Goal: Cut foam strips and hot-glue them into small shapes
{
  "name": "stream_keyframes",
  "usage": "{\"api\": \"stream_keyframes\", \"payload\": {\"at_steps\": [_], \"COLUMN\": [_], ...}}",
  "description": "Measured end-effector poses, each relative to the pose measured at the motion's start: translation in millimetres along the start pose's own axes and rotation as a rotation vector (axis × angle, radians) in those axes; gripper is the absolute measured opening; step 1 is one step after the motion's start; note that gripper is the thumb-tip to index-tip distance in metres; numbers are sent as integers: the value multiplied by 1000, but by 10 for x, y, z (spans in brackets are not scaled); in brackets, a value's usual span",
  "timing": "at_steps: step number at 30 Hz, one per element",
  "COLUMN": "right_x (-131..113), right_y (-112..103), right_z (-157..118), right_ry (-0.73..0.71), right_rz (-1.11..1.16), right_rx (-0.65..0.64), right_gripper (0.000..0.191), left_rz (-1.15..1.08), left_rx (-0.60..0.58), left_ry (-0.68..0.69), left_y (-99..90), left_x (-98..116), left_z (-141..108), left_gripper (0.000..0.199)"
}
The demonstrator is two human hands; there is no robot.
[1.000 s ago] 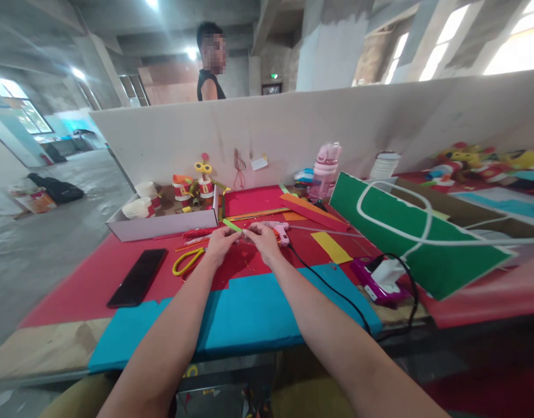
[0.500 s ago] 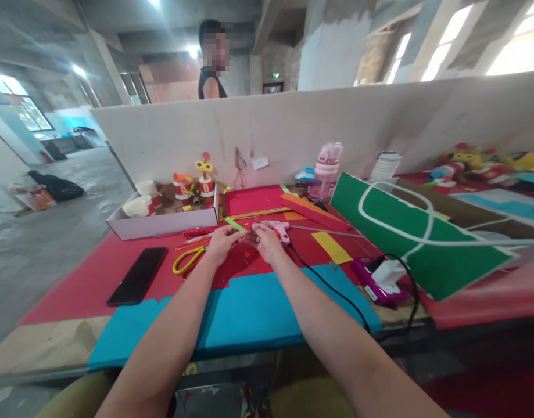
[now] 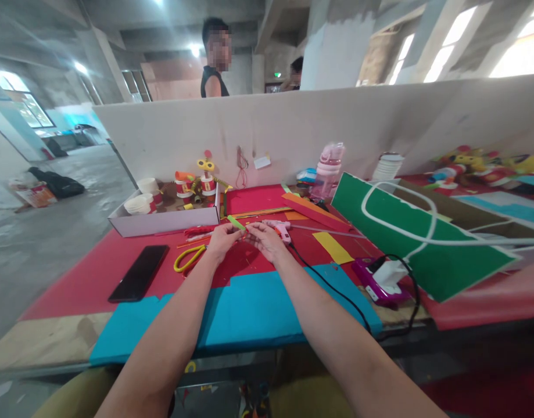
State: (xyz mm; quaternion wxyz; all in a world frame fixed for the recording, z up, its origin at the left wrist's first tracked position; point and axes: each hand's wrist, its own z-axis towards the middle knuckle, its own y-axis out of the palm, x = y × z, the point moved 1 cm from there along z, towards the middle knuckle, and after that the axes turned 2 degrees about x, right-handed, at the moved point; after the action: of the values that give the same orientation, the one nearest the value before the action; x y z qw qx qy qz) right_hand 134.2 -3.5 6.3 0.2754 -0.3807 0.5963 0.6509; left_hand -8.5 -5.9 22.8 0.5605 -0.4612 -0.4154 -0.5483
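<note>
A short green paper strip [image 3: 236, 222] is pinched in my left hand [image 3: 222, 242], its free end pointing up and left. My right hand [image 3: 267, 241] is closed with its fingertips at the strip's near end, close to my left fingertips. What the right fingers grip, if anything, is too small to make out. Just behind my right hand lies a pink glue gun [image 3: 282, 231], its black cord running toward the right. Yellow-handled scissors [image 3: 189, 259] rest left of my left hand, partly hidden by it.
A black phone [image 3: 139, 273] lies on the left. Behind it stands a box [image 3: 166, 223] with cups and small figures. A purple power strip [image 3: 380, 284] and a leaning green board [image 3: 406, 244] are on the right. Blue paper [image 3: 249, 313] covers the front edge.
My right hand has moved slightly left, its fingertips now meeting the strip's end by my left hand. A second person's head has appeared behind the partition.
</note>
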Motion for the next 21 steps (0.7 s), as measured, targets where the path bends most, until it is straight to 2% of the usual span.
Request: {"api": "stream_keyframes", "payload": {"at_steps": [6, 17, 21], "right_x": [-15, 23, 37], "right_y": [19, -6, -12], "right_z": [-17, 38, 58], "right_ry": [-87, -205, -155], "right_rz": [-118, -270, -164], "right_rx": [-15, 67, 75], "right_gripper": [33, 31, 29], "left_rz": [35, -85, -203], "left_rx": [26, -40, -91], "left_ry": [-23, -42, -69], "left_y": [-13, 11, 31], "left_x": [-14, -58, -46], "left_z": [-3, 5, -8], "left_gripper": [17, 25, 24]}}
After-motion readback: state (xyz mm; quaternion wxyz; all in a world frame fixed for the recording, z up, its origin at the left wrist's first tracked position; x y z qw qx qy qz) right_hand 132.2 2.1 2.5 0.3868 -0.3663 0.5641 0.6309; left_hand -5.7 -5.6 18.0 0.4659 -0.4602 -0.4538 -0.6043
